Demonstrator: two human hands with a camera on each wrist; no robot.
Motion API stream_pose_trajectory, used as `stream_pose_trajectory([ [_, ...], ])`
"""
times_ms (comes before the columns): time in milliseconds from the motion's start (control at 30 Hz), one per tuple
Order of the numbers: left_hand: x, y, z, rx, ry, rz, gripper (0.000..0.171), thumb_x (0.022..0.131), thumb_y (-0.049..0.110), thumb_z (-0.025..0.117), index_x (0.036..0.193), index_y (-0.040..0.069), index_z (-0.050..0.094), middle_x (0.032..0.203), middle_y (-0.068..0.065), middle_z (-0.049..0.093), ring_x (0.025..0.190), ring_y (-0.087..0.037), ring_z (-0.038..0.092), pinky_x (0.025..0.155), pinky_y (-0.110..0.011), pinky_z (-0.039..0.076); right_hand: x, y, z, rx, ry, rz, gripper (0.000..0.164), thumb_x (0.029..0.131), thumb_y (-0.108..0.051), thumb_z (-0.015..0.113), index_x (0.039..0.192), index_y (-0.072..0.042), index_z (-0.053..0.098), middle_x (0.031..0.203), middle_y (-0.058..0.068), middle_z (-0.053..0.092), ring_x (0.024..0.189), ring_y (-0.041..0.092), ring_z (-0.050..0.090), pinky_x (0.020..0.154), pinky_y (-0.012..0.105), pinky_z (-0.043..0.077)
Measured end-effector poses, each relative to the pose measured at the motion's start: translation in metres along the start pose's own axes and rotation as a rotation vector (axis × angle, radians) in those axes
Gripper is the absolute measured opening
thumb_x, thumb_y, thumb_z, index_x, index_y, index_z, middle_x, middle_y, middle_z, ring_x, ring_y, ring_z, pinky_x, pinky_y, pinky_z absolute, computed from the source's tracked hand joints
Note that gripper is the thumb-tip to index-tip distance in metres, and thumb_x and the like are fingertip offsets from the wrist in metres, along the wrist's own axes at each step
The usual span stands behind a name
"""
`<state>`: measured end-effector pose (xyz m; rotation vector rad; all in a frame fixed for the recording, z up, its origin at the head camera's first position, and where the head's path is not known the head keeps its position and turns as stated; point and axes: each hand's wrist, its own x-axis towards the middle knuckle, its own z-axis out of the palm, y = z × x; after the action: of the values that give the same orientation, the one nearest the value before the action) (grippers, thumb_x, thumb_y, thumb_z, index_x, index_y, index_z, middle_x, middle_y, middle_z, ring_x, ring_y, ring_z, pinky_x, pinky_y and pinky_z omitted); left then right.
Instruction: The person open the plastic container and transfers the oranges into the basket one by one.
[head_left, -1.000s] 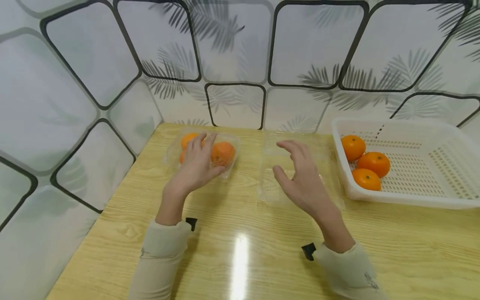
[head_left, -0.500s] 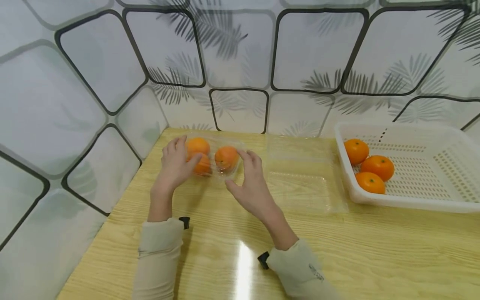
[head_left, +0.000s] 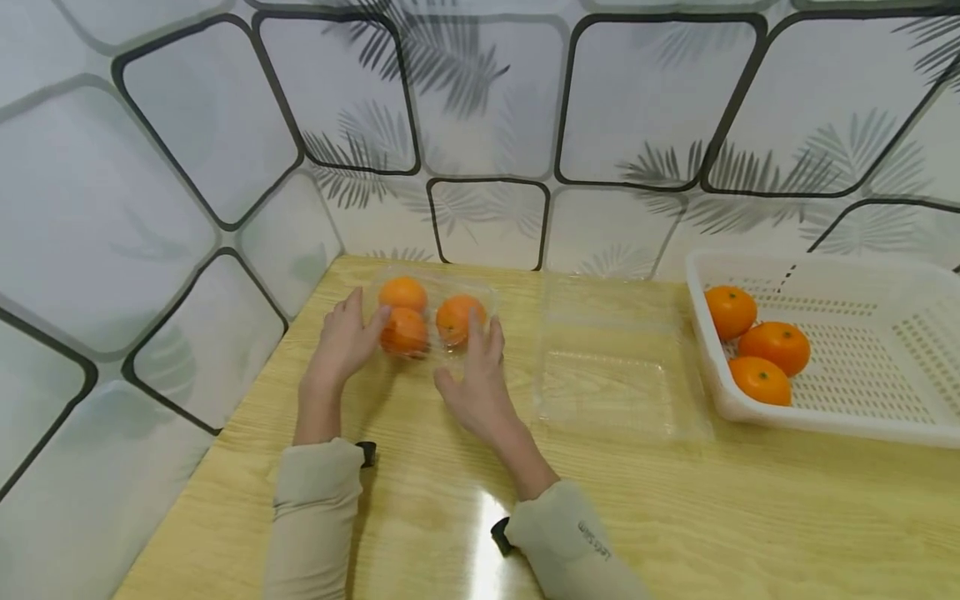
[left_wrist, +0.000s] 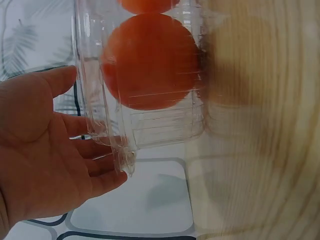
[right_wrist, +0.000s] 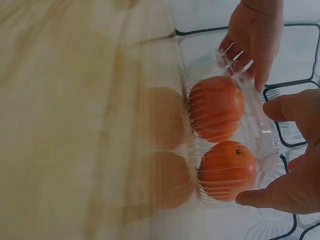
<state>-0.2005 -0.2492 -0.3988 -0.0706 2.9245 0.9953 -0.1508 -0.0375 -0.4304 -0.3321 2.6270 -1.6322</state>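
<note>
A clear plastic box [left_wrist: 165, 125] holds three oranges at the table's back left; two, a rear orange [head_left: 402, 293] and a front orange [head_left: 405, 332], sit on the left, with one more orange [head_left: 454, 320] on the right. My left hand [head_left: 341, 342] is at the box's left side, its spread fingertips against the rim in the left wrist view. At the opposite side is my right hand [head_left: 480, 387]; a fingertip reaches over the right orange, and the thumb is by the rim. Whether the box has a lid over the fruit is hard to tell.
Another clear plastic container [head_left: 607, 387] lies opened out to the right, holding nothing visible. Beyond it stands a white perforated basket [head_left: 855, 417] with three oranges [head_left: 776, 348] at its left end. A patterned wall [head_left: 487, 221] borders the wooden table.
My right hand has moved left from above the opened container to the box's right side. The left hand has shifted from over the oranges to the box's left side.
</note>
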Motion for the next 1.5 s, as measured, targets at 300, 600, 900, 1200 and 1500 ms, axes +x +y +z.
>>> stream_pose_trajectory([
  [300, -0.004, 0.003, -0.001, -0.018, -0.032, 0.003, 0.074, 0.106, 0.044, 0.037, 0.155, -0.006, 0.014, 0.155, -0.034, 0.022, 0.142, -0.051, 0.022, 0.112, -0.063, 0.025, 0.002, 0.006, 0.002, -0.283, 0.060, -0.032, 0.074, 0.098, -0.024, 0.060, 0.160, -0.016, 0.019, 0.162, 0.026, -0.005, 0.147, 0.048, 0.011, 0.110, 0.061, 0.031],
  [600, -0.006, 0.005, -0.001, -0.058, -0.043, -0.039, 0.076, 0.105, 0.046, 0.039, 0.155, -0.005, 0.015, 0.151, -0.034, 0.023, 0.136, -0.047, 0.033, 0.110, -0.060, 0.031, 0.003, 0.010, -0.001, -0.302, -0.011, -0.029, 0.062, 0.102, -0.027, 0.054, 0.157, -0.019, 0.026, 0.159, 0.031, 0.005, 0.125, 0.055, 0.044, 0.065, 0.047, 0.054],
  [900, -0.009, 0.012, -0.001, 0.019, -0.058, -0.068, 0.073, 0.105, 0.045, 0.036, 0.154, -0.006, 0.017, 0.151, -0.038, 0.025, 0.138, -0.054, 0.027, 0.109, -0.064, 0.029, -0.002, -0.002, -0.011, -0.489, -0.041, -0.029, 0.056, 0.097, -0.030, 0.064, 0.146, -0.021, 0.037, 0.147, 0.035, 0.027, 0.098, 0.044, 0.058, 0.050, 0.035, 0.046],
  [1200, -0.011, 0.018, 0.000, 0.094, -0.084, -0.084, 0.075, 0.106, 0.049, 0.026, 0.151, -0.010, 0.023, 0.147, -0.041, 0.028, 0.133, -0.056, 0.032, 0.106, -0.065, 0.032, -0.012, -0.011, -0.021, -0.632, -0.087, -0.041, 0.055, 0.092, -0.038, 0.070, 0.135, -0.017, 0.042, 0.131, 0.029, 0.042, 0.093, 0.038, 0.058, 0.061, 0.039, 0.052],
  [1500, -0.010, 0.016, 0.000, 0.080, -0.128, -0.085, 0.082, 0.105, 0.052, 0.017, 0.146, -0.018, 0.025, 0.150, -0.044, 0.018, 0.136, -0.054, 0.029, 0.111, -0.061, 0.028, -0.017, -0.014, -0.027, -0.687, -0.079, -0.045, 0.057, 0.087, -0.042, 0.074, 0.129, -0.017, 0.046, 0.119, 0.023, 0.049, 0.096, 0.036, 0.057, 0.071, 0.043, 0.053],
])
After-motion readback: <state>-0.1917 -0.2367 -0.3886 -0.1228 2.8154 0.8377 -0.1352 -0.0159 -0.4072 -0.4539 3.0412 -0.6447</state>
